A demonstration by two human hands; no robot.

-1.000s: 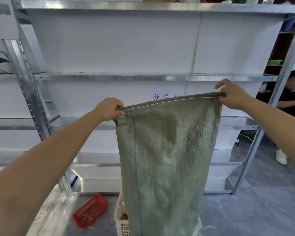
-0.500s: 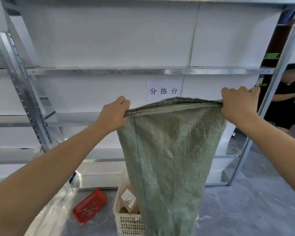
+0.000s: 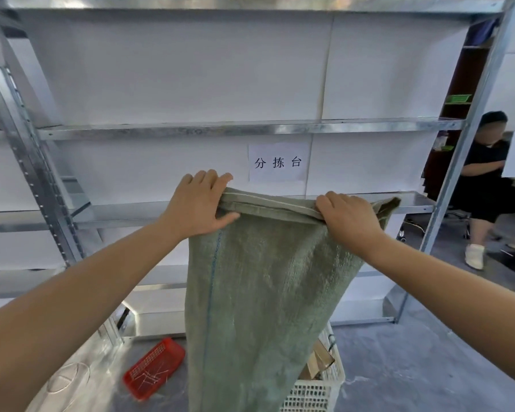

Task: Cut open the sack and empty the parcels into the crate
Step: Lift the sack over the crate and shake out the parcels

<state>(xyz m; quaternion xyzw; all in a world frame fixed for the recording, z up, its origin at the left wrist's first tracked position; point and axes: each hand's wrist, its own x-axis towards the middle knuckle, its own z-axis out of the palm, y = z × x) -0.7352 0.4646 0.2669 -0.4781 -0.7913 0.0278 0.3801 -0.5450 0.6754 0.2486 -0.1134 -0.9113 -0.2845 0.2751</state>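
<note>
1. The sack (image 3: 259, 292) hangs limp and flat below both hands.
2. The crate (image 3: 312, 394) sits beneath it, well below the hands.
3. The left hand (image 3: 197, 203) and right hand (image 3: 348, 221), apart, each clamp the sack's top hem.
4. Parcels (image 3: 318, 361) show in the crate; emptying looks nearly done.

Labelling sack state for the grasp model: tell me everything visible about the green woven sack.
The green woven sack looks like coarse, dull plastic weave, with a thin blue stripe down its left side and a folded hem along the top. It hangs limp and flat, and its lower end runs out of frame in front of the white lattice crate. The left hand grips the hem's left end. The right hand grips short of the right corner, which flops free.
</note>
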